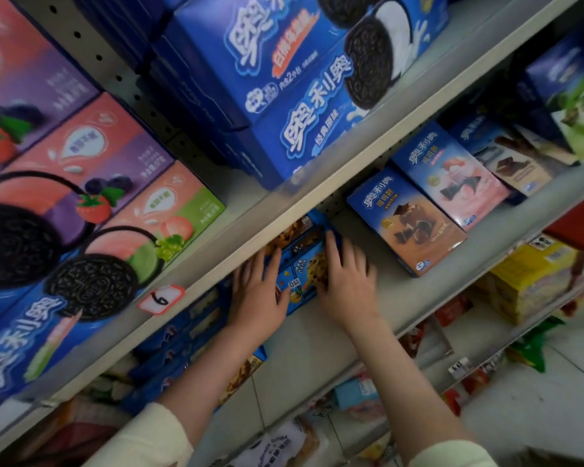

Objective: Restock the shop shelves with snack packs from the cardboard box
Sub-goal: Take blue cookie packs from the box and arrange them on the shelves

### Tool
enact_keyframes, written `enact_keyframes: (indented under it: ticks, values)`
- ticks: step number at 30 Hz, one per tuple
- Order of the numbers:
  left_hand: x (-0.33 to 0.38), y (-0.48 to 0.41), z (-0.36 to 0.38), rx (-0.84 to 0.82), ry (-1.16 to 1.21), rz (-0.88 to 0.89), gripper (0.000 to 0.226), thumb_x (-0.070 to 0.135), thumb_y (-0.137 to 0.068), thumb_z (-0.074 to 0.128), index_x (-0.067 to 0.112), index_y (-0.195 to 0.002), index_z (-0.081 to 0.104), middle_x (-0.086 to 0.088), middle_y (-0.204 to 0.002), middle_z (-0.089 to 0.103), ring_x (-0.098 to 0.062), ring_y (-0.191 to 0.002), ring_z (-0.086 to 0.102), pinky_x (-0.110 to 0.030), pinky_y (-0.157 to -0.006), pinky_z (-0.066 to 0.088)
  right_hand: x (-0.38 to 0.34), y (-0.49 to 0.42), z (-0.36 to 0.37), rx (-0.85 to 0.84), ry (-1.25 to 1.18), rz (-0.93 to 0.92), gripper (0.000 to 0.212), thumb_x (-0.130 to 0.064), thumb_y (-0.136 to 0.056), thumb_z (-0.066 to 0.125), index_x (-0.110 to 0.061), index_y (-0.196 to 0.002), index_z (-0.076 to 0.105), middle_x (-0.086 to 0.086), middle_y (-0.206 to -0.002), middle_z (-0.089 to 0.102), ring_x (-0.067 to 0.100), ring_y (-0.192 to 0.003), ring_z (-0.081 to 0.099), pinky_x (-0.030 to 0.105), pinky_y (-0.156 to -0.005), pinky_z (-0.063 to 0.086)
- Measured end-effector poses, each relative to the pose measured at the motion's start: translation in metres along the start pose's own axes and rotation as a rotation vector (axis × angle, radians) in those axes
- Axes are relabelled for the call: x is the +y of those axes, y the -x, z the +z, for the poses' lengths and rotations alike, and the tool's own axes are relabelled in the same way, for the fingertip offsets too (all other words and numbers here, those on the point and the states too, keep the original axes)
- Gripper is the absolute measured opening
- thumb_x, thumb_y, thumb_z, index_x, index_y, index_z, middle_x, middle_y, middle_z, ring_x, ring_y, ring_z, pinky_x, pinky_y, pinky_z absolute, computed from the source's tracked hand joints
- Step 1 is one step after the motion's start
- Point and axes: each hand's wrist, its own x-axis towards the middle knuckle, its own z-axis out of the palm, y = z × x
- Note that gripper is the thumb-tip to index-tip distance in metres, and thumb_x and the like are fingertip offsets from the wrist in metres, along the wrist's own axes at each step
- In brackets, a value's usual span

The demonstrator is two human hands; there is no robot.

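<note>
Mid shelf [398,291] is sitting under big blue Oreo boxes [317,96] and carrying a blue choc-chip cookie pack [304,264] near its front edge, w/ L hand [255,291] & R hand [346,281] pressing its two sides, fingers lying fairly straight, neither hand clasping it, price tag [161,299] hanging just left.

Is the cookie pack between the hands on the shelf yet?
On the shelf: the cookie pack lies flat on it, its far end under the upper shelf, with the left hand and right hand against its sides.
</note>
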Motion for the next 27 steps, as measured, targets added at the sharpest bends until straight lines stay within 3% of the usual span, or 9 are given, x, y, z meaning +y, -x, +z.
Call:
enact_keyframes:
  ticks: [7, 13, 16, 20, 24, 27]
  values:
    - [0.024, 0.014, -0.007, 0.009, 0.208, -0.096, 0.057, 0.025, -0.096, 0.046, 0.014, -0.149, 0.027, -0.005, -0.155, 0.025, -0.021, -0.142, 0.024, -0.033, -0.116, 0.022, -0.017, 0.024, -0.022, -0.099, 0.068, -0.080, 0.067, -0.025, -0.092, 0.047, -0.010, -0.149, 0.018, 0.010, -0.158, 0.013, 0.027, -0.143, 0.016, 0.041, -0.112, 0.020]
    - [0.042, 0.022, -0.024, -0.123, 0.250, -0.185, 0.060, 0.026, -0.095, 0.050, 0.017, -0.148, 0.024, -0.005, -0.155, 0.025, -0.023, -0.141, 0.027, -0.037, -0.109, 0.030, -0.032, 0.035, -0.046, -0.220, 0.070, -0.100, 0.063, -0.034, -0.096, 0.042, -0.011, -0.149, 0.018, 0.007, -0.156, 0.018, 0.026, -0.142, 0.017, 0.040, -0.112, 0.022]
    - [0.043, 0.015, -0.030, -0.068, 0.315, -0.242, 0.054, 0.025, -0.096, 0.048, 0.013, -0.146, 0.030, -0.008, -0.150, 0.033, -0.026, -0.136, 0.035, -0.037, -0.108, 0.034, -0.024, 0.031, -0.048, -0.230, 0.029, -0.097, 0.066, -0.025, -0.093, 0.048, -0.011, -0.149, 0.017, 0.008, -0.155, 0.018, 0.028, -0.140, 0.019, 0.039, -0.111, 0.025]
    - [0.028, -0.005, -0.044, 0.074, 0.135, -0.287, 0.044, 0.020, -0.099, 0.042, 0.006, -0.140, 0.040, -0.016, -0.144, 0.041, -0.030, -0.132, 0.039, -0.038, -0.107, 0.033, -0.006, 0.018, -0.037, -0.201, -0.086, -0.054, 0.074, -0.023, -0.091, 0.054, -0.007, -0.150, 0.012, 0.012, -0.151, 0.023, 0.030, -0.136, 0.023, 0.039, -0.112, 0.027]
    - [0.012, -0.024, -0.055, -0.040, 0.134, -0.314, 0.060, 0.024, -0.098, 0.049, 0.002, -0.147, 0.025, -0.018, -0.154, 0.024, -0.031, -0.142, 0.023, -0.032, -0.114, 0.017, 0.003, 0.009, -0.019, -0.129, -0.265, 0.013, 0.081, -0.025, -0.089, 0.062, -0.006, -0.150, 0.012, 0.013, -0.150, 0.024, 0.030, -0.136, 0.025, 0.038, -0.111, 0.027]
    - [0.012, -0.026, -0.066, -0.082, 0.267, -0.261, 0.067, 0.021, -0.095, 0.055, 0.004, -0.149, 0.019, -0.015, -0.156, 0.022, -0.026, -0.142, 0.024, -0.021, -0.107, 0.012, 0.001, 0.000, -0.013, -0.081, -0.398, 0.062, 0.092, -0.023, -0.085, 0.067, -0.007, -0.151, 0.005, 0.013, -0.150, 0.024, 0.031, -0.138, 0.023, 0.039, -0.111, 0.025]
